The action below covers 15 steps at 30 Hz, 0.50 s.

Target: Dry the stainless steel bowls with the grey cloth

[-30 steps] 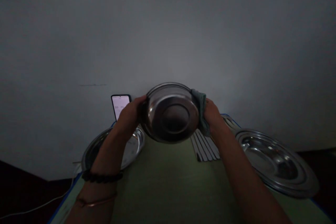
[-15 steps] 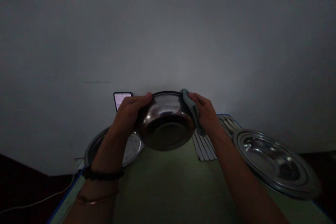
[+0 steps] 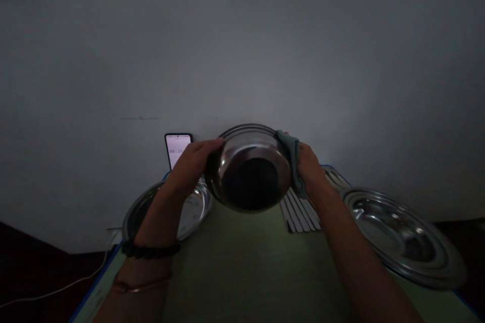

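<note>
A shiny metal bowl is held up above the table, tilted so that its round underside faces me. My left hand grips the bowl's left side, thumb near the rim. On the opposite side, my right hand is closed on a grey-green cloth, which is pressed against the bowl's right wall and hangs down a little. The fingers of both hands are partly hidden, and the inside of the bowl does not show.
A metal basin stands on the table at left, partly behind my forearm. Several metal utensils lie right of centre. Stacked metal plates sit at far right. A phone leans on the wall; a white cable runs at lower left.
The bowl has moved slightly right and tipped, so more of its underside faces me. Both hands have shifted right with it, and the cloth has moved along too.
</note>
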Tool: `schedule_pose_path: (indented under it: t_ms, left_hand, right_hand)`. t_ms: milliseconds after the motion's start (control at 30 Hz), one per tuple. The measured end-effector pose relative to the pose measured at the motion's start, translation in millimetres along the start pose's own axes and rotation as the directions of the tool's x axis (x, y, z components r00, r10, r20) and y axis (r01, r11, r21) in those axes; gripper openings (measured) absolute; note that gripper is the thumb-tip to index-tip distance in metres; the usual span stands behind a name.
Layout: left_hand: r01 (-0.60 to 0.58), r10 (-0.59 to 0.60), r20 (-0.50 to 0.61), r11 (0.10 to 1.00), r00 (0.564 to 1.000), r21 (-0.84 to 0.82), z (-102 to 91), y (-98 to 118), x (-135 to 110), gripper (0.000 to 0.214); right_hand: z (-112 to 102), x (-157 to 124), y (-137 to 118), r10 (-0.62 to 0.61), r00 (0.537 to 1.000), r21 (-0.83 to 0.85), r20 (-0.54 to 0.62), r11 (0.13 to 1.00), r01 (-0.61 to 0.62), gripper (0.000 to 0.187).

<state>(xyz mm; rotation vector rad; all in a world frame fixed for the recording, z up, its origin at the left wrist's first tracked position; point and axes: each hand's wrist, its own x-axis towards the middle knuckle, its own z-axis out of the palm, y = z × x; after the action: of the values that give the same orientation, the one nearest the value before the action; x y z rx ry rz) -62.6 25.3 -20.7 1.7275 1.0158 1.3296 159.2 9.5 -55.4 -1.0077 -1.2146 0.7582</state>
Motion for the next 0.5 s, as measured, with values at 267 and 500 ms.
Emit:
schedule_pose_path:
  t_ms: [267,500]
  left_hand:
    - [0.039,-0.044,0.18,0.999,0.983,0.027,-1.5,5,-6,0.041]
    - [0.194,-0.255,-0.148,0.922,0.956,-0.335,-0.7,-8,1,0.041]
  right_hand:
    - [6,-5,0,-0.033,0.971,0.039,0.237,0.999,0.025,0.034]
    - [24,-8,6,0.073,0.993,0.146,-0.088,0.987,-0.06,0.031]
